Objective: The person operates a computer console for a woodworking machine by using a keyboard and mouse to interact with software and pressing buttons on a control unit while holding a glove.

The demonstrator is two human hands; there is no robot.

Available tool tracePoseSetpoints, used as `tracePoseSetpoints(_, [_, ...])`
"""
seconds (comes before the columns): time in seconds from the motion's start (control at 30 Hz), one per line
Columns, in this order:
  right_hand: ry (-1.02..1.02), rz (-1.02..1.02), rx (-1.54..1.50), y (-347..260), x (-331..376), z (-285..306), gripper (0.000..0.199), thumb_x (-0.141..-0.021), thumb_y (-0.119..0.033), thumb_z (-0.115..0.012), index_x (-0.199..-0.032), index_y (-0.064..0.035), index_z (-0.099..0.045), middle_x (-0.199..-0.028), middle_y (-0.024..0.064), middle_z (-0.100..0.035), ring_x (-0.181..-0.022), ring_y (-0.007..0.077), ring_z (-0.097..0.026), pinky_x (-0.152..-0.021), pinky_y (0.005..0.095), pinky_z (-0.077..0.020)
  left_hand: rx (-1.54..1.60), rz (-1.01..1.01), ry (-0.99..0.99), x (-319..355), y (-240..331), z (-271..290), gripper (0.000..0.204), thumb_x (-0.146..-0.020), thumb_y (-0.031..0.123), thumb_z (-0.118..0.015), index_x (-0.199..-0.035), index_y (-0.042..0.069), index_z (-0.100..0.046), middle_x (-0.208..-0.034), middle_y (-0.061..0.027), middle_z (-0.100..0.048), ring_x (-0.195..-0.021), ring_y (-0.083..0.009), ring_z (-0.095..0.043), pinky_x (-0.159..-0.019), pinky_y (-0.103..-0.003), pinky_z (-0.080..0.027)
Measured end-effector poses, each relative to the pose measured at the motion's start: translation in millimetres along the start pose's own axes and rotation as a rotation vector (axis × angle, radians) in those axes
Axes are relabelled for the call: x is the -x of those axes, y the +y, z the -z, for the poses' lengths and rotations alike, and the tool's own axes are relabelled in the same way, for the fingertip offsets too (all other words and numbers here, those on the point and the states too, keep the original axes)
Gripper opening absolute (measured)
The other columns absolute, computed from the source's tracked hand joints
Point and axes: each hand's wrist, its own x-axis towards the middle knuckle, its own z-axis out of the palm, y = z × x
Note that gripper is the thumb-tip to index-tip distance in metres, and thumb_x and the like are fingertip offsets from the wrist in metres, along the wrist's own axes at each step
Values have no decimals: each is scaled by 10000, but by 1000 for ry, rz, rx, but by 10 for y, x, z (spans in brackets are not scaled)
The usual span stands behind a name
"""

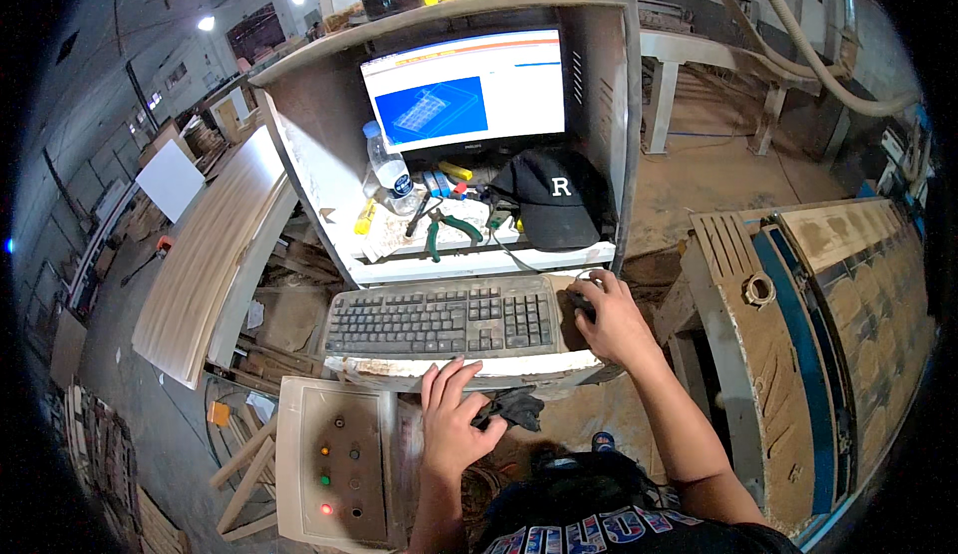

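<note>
My right hand [612, 322] rests over a dark computer mouse [583, 302] at the right end of the keyboard tray, its fingers curved round it. My left hand [457, 422] lies with fingers spread against the worn white front edge of the tray [529, 364]. Beside its thumb is a crumpled black cloth or glove [516, 409], which it does not appear to grip. A dusty black keyboard [444, 320] fills most of the tray. Behind it, inside the cabinet, a lit monitor [524, 95] displays a blue panel with a drawn part.
Below the monitor, the shelf holds a water bottle [390, 173], green-handled pliers [451, 231] and a black cap [554, 200]. A control box [334, 404] with lit buttons stands lower left. Stacked boards [215, 255] lie left; a dusty machine bed [848, 294] is at right.
</note>
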Motion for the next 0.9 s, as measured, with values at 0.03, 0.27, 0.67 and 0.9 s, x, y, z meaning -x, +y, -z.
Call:
tracePoseSetpoints(0.03, [0, -1, -1, 14, -5, -6, 463, -933, -123, -762, -1381, -88, -652, -1435, 250, -550, -1359, 479, -528, -1145, 535, -496, -7, 5, 2, -2, 5, -5, 170, -686, 174, -759, -775, 54, -679, -1408, -122, -678, -1442, -380, -544, -1264, -654, -302])
tracePoseSetpoints(0.27, [-7, 7, -127, -25, -34, 50, 402, -956, -102, -762, -1350, -70, -687, -1420, 245, -583, -1307, 466, -598, -1115, 502, -521, -5, 24, -1, -30, 65, 36, 147, -733, 172, -758, -777, 53, -683, -1399, -123, -704, -1421, -361, -572, -1254, -621, -326])
tracePoseSetpoints(0.67, [29, 20, -145, 23, -21, 15, 362, -958, -73, -747, -1316, -41, -703, -1414, 239, -598, -1298, 468, -603, -1110, 502, -519, 39, 43, 128, -28, -1, -61, 206, -683, 84, -765, -759, 48, -577, -1320, -127, -775, -1361, -365, -664, -1216, -618, -377])
tracePoseSetpoints(0.9, [20, 0, -151, 18, -33, -3, 365, -952, -75, -746, -1313, -45, -698, -1387, 234, -606, -1300, 466, -588, -1123, 511, -500, 84, 64, 175, -41, -50, -90, 196, -689, 75, -748, -754, 50, -565, -1280, -124, -793, -1344, -356, -683, -1192, -600, -404])
